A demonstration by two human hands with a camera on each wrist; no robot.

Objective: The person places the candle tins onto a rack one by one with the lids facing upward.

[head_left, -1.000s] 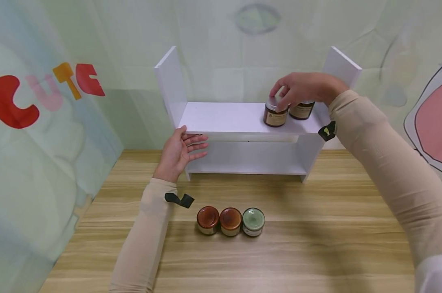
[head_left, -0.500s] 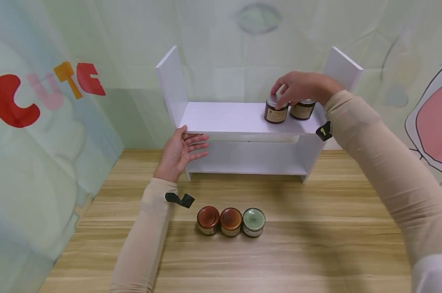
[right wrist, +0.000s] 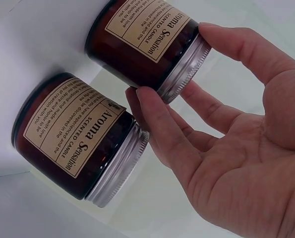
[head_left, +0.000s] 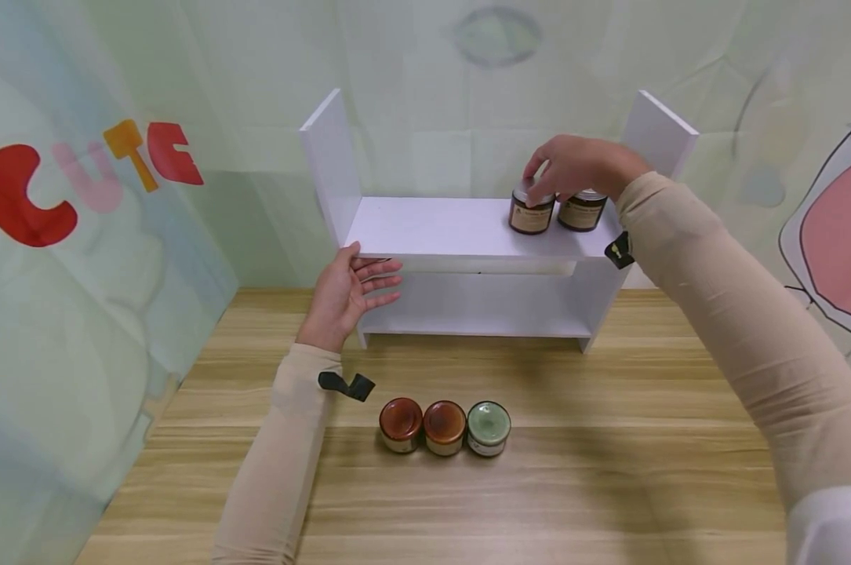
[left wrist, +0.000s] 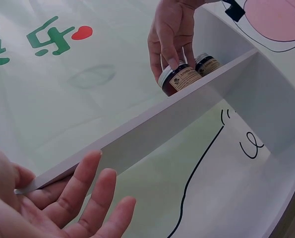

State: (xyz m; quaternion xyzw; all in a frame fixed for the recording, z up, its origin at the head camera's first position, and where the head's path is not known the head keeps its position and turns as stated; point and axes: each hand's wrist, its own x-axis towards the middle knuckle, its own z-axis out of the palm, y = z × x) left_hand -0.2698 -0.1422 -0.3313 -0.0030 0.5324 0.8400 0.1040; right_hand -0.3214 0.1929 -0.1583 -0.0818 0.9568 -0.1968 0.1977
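My right hand (head_left: 582, 163) holds a dark brown scented candle jar (head_left: 530, 219) by its silver lid, upright on the upper board of a white shelf (head_left: 432, 226). A matching candle jar (head_left: 582, 215) stands just to its right. Their "Aroma Sensation" labels show in the right wrist view, with thumb and fingers around the lid of the held jar (right wrist: 149, 37). At the shelf's left front corner, my left hand (head_left: 343, 294) pinches the board edge (left wrist: 63, 171), thumb on top and index finger beneath; its other fingers spread below.
On the wooden table (head_left: 609, 471) in front of the shelf, two reddish-brown jars (head_left: 401, 420) (head_left: 444, 422) and a green jar (head_left: 489, 424) stand in a row. White side panels (head_left: 329, 165) rise at both shelf ends. A printed cloth backdrop (head_left: 425, 118) hangs behind.
My right hand has slid the held candle jar slightly back on the upper board, level with its neighbour. My left hand has stayed at the shelf corner.
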